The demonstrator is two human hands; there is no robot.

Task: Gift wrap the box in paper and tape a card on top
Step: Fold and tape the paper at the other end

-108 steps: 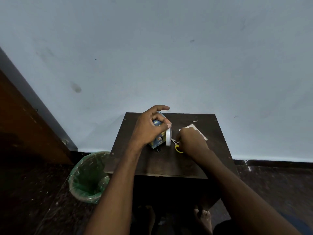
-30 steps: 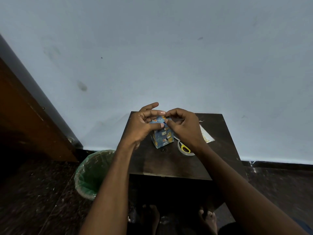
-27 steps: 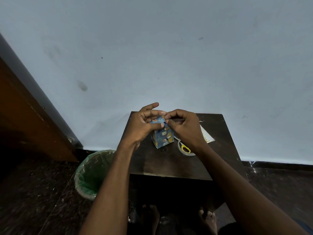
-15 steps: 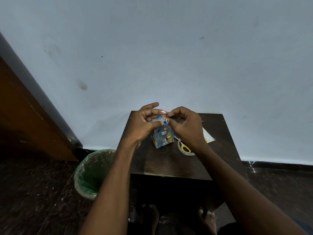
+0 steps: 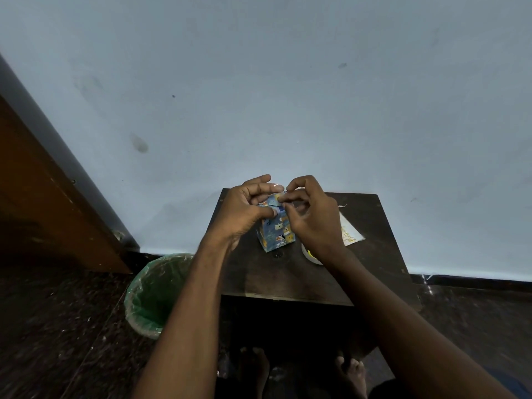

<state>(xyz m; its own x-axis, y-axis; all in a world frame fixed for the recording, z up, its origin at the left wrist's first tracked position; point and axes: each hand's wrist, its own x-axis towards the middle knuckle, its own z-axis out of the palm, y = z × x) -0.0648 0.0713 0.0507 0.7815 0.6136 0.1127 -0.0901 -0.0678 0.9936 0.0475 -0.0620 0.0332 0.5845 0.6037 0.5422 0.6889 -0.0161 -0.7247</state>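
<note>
A small box (image 5: 275, 233) wrapped in blue patterned paper stands upright on the dark wooden table (image 5: 290, 272). My left hand (image 5: 244, 210) grips its upper left side, thumb across the front near the top. My right hand (image 5: 312, 217) pinches a small piece of clear tape at the box's top edge between thumb and forefinger. A white card (image 5: 349, 233) with gold writing lies flat on the table to the right of the box. The tape roll (image 5: 309, 254) lies by my right wrist, mostly hidden.
A bin with a green liner (image 5: 154, 295) stands on the floor left of the table. A pale blue wall rises right behind the table. A brown wooden door (image 5: 43, 197) is at the far left. My bare feet (image 5: 349, 370) show below the table's front edge.
Earlier my left hand held the tape roll against the box; the roll now lies on the table. In the last second both hands stay at the box's top, my right fingers shifting slightly.
</note>
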